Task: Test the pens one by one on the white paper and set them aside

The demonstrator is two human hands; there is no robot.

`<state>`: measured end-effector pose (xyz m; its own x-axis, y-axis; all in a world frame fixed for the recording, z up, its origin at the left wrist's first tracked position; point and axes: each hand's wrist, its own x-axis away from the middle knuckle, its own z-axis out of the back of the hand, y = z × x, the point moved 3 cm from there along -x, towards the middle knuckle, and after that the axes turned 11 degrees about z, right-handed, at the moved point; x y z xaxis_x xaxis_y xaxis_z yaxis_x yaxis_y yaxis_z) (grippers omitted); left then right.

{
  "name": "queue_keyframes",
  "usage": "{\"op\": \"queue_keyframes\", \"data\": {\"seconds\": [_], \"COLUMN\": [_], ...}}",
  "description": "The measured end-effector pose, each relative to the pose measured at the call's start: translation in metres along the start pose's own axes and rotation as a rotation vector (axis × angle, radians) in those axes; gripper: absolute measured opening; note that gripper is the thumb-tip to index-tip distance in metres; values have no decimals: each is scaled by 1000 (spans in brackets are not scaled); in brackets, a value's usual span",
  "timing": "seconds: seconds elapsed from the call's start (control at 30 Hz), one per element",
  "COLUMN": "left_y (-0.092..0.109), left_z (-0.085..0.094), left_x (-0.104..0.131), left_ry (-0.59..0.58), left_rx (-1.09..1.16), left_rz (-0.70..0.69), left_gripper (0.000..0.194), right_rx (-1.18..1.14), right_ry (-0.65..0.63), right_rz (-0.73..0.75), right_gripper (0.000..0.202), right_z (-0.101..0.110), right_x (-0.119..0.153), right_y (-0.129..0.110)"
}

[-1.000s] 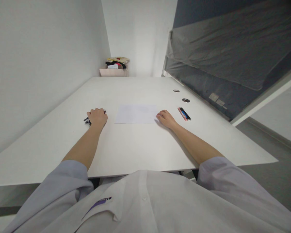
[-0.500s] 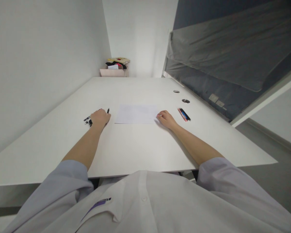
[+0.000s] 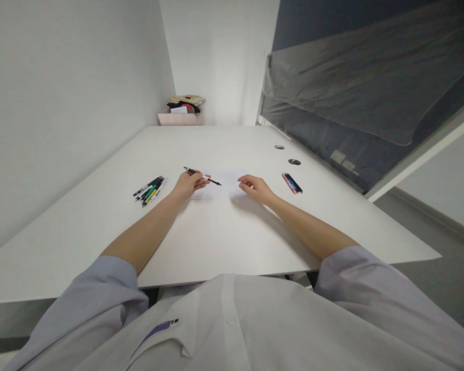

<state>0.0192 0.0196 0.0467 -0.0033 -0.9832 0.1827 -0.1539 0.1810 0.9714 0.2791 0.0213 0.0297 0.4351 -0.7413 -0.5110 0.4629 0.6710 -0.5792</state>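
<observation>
My left hand (image 3: 187,184) is closed round a slim black-and-white pen (image 3: 214,182), which is raised over the left part of a white sheet of paper (image 3: 218,192). One end of the pen slants down to the right. My right hand (image 3: 257,188) hovers by the paper's right side, fingers loosely curled and a gap between thumb and forefinger; it holds nothing. Left of my left hand lies a bunch of several pens (image 3: 150,191), black, white, green and yellow. To the right of my right hand sits a smaller group of pens (image 3: 292,183), pink, blue and black.
All of this is on a long white table (image 3: 201,247). Two round metal-looking discs (image 3: 294,162) are set near its right edge. At the far end stands a pale box (image 3: 180,118) with cloth-like items. A dark panel with grey fabric (image 3: 355,87) borders the right side.
My left hand has moved right from the pen bunch to over the paper, bringing a pen with it. The bunch is now uncovered. My right hand has shifted slightly left and up.
</observation>
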Motion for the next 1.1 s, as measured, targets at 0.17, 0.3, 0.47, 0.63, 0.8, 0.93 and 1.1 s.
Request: {"op": "queue_keyframes", "data": {"seconds": [0.17,0.3,0.47,0.63,0.8,0.93,1.1], "left_y": [-9,-18,-27,-29,-35,-39,-41], "left_z": [-24,-36,-27,-2,7,6,6], "left_x": [-2,-5,-15,-27,-32,-32,-33], "left_ry": [-96,-124,-35,36,-26,-53,-45], "left_rx": [119,166,113,-67,-114,-97,-75], "left_rz": [73,103,87,3,-27,-33,-53], "left_gripper": [6,8,9,15,23,29,31], "right_rx": [-281,-434,-550,-587,-646,-667,-696], "right_ry": [65,228,286,328,343,342,348], "right_rz": [-83,-155,-217,-273,-333,-375,-414], "right_gripper": [28,21,20,26,25,21,19], "right_z": [-26,-35,-27,-17,-19,-18,-18], "right_x": [-7,-8,-8,-5,-1,1,3], "right_y": [-4,-1,12,30,37,34,31]}}
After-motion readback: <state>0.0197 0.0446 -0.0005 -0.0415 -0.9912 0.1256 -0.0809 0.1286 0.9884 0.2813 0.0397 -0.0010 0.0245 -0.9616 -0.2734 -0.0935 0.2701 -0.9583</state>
